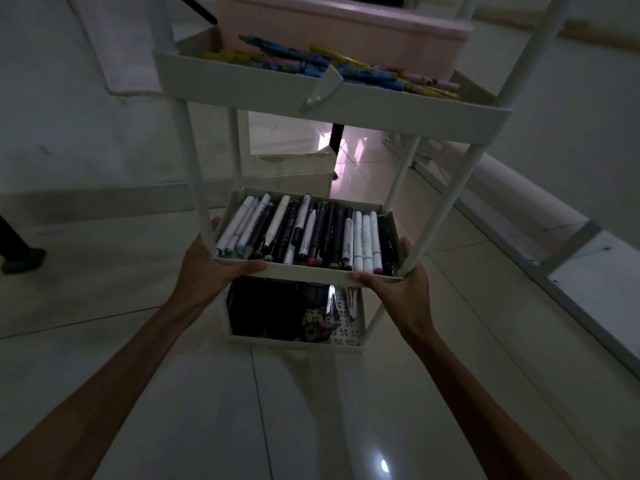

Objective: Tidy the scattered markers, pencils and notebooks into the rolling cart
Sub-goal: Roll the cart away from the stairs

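Left hand (211, 268) and right hand (398, 282) grip the middle tray (311, 271); keep it level so the markers (304, 230) stay put.

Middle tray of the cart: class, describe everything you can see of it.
The middle tray is a shallow, pale rectangular shelf, plastic or painted metal by its look, fixed level between the cart's white posts. Markers, white-bodied and dark-bodied, fill it side by side, most coloured ends toward the viewer. The left hand and right hand each hold a front corner, thumbs lying along the front rim.
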`<move>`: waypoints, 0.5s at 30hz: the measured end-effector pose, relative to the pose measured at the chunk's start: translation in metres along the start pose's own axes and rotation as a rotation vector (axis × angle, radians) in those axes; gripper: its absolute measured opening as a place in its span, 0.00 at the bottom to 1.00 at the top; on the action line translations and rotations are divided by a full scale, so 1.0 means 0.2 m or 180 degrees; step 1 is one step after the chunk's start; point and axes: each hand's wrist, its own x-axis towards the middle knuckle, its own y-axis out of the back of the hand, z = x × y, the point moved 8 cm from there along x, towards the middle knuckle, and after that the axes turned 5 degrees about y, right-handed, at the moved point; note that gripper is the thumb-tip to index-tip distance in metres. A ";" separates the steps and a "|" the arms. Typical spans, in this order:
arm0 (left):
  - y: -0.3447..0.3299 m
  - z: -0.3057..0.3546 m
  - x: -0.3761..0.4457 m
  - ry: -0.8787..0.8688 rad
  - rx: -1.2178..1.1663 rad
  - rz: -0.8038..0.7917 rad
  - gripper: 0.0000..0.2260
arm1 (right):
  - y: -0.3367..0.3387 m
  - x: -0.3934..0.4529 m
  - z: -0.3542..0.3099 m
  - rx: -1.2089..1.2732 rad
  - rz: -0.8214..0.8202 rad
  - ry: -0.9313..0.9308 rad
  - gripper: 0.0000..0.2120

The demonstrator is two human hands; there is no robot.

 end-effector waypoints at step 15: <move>-0.41 0.12 0.19 -0.0219 0.0016 -0.0386 0.47 | 0.32 0.03 0.11 -0.0223 0.0536 -0.0204 0.36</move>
